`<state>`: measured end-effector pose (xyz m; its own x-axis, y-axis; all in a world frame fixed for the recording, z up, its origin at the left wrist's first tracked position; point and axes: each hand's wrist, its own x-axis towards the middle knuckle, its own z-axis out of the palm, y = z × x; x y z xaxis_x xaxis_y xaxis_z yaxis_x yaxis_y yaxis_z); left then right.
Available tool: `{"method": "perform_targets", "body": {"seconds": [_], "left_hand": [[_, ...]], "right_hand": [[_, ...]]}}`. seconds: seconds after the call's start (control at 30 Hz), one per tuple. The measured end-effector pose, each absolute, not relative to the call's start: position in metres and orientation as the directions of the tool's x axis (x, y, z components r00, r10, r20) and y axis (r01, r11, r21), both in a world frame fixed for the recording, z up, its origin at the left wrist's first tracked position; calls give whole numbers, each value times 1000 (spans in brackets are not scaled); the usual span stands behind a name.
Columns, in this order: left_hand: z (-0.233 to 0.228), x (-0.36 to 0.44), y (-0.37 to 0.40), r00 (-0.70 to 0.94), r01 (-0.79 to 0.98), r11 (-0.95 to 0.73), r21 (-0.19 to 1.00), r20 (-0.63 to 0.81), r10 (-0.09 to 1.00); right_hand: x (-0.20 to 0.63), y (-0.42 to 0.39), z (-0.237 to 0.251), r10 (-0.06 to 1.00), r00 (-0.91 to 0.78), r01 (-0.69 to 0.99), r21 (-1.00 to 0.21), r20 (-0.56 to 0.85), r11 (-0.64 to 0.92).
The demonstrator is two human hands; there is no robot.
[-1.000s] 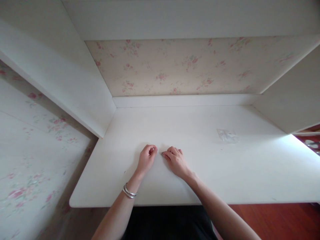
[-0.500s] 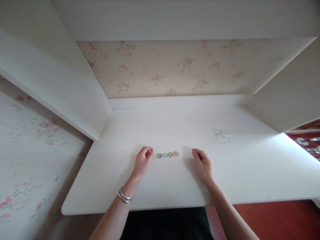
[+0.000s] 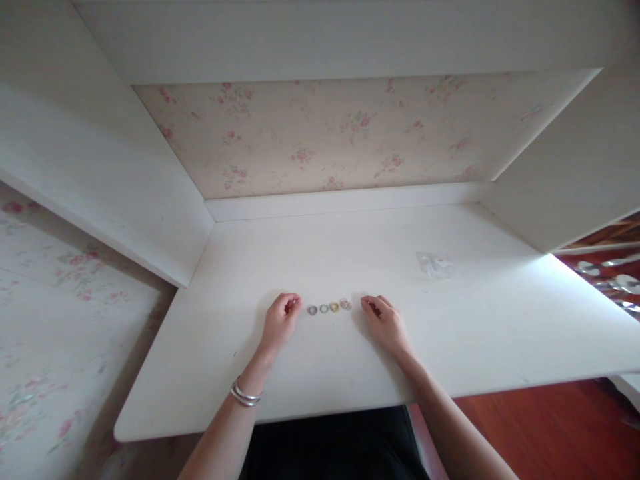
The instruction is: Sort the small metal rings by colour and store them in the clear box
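Several small rings (image 3: pixel 329 307) lie in a short row on the white desk (image 3: pixel 480 333), between my two hands. My left hand (image 3: pixel 280 321) rests on the desk just left of the row, fingers curled in, with metal bangles on its wrist. My right hand (image 3: pixel 385 321) rests just right of the row, fingers bent down onto the desktop, its fingertips close to the rightmost ring (image 3: pixel 345 304). Neither hand holds anything that I can see.
A small clear plastic bag (image 3: pixel 435 264) lies on the desk at the back right. White side panels and a shelf overhead enclose the desk, with floral wallpaper behind. Red wooden floor shows at the lower right.
My right hand drew away to the right, uncovering the row of rings, then moved back left toward it. The left hand stayed in place. The view shifted slightly.
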<state>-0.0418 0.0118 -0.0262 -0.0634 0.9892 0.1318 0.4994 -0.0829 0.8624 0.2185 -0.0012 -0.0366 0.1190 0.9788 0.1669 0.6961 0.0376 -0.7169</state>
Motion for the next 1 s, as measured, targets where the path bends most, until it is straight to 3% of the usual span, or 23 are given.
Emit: {"method": "perform_targets", "body": {"seconds": [0.13, 0.23, 0.33, 0.43, 0.57, 0.7, 0.83, 1.0], "left_hand": [[-25, -42, 11, -57, 501, -86, 861, 132, 990], [-25, -42, 11, -51, 501, -86, 861, 128, 990], [-26, -43, 12, -42, 503, -97, 859, 137, 990], [-27, -43, 12, -43, 503, -109, 857, 151, 988], [-26, -43, 12, -29, 495, -117, 861, 151, 988], [-24, -43, 10, -19, 491, -134, 861, 164, 986], [-27, -46, 12, -23, 476, -134, 869, 165, 986], [-25, -44, 18, -48, 477, -113, 871, 155, 987]], "right_hand": [[226, 3, -33, 982, 128, 667, -745, 137, 17], [248, 17, -25, 991, 73, 720, -693, 114, 27], [286, 39, -12, 971, 161, 843, -536, 178, -42], [325, 61, 1, 919, 298, 932, -288, 257, -221], [361, 79, 5, 887, 433, 900, -117, 161, -419], [379, 86, -4, 892, 452, 886, -109, -19, -451], [376, 87, -8, 913, 408, 907, -112, 8, -405], [311, 76, -4, 976, 212, 941, -279, 41, -193]]}}
